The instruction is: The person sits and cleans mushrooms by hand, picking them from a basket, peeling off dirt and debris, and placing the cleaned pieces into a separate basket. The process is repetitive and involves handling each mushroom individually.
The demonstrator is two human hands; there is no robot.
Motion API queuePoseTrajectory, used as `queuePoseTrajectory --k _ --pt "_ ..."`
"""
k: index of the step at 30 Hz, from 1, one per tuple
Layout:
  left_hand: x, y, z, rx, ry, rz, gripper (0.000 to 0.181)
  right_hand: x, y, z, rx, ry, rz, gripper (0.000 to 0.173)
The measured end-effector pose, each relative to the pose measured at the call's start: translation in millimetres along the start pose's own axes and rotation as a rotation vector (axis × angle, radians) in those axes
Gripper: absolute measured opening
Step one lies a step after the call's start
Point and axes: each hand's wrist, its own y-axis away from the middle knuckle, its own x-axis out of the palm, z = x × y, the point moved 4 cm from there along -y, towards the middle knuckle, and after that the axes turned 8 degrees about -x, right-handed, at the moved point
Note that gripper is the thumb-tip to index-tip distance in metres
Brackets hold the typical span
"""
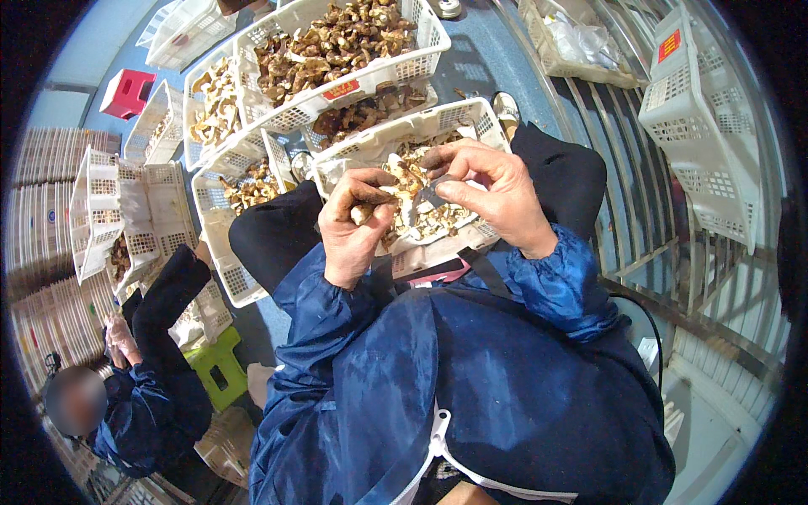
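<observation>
My left hand [357, 221] is closed around a small pale mushroom [362, 214], its fingertips stained dark. Opposite it, my right hand [495, 189] grips a small dark blade [430, 194] between thumb and fingers, tip pointing down and left. Both hands are over a white plastic basket [492, 123] between my knees, which holds cut mushroom pieces [442, 221]. Another yellowish-brown mushroom piece [407, 177] shows between the hands; whether a finger touches it I cannot tell.
Beyond stands a large white crate [435, 47] of brown mushrooms [328, 50]; more crates with mushrooms lie left. A co-worker's gloved hands [120, 338] are at far left, near a green stool [218, 369]. A metal rack [631, 183] and white baskets [701, 126] stand right.
</observation>
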Motion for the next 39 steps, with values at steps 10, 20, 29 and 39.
queuePoseTrajectory --k 10,20,29,39 --pt "8 -2 -20 0.266 -0.486 0.092 0.017 3 -5 11 -0.069 0.321 0.201 0.015" --pt "4 -3 -11 0.173 -0.329 0.136 0.015 5 -4 14 -0.015 0.463 0.179 0.013" --pt "7 -4 -12 0.138 -0.315 0.137 0.015 4 -3 19 -0.217 0.424 0.195 0.013" --pt "9 3 -3 -0.068 -0.032 0.146 0.015 9 1 4 -0.247 0.561 0.085 0.01"
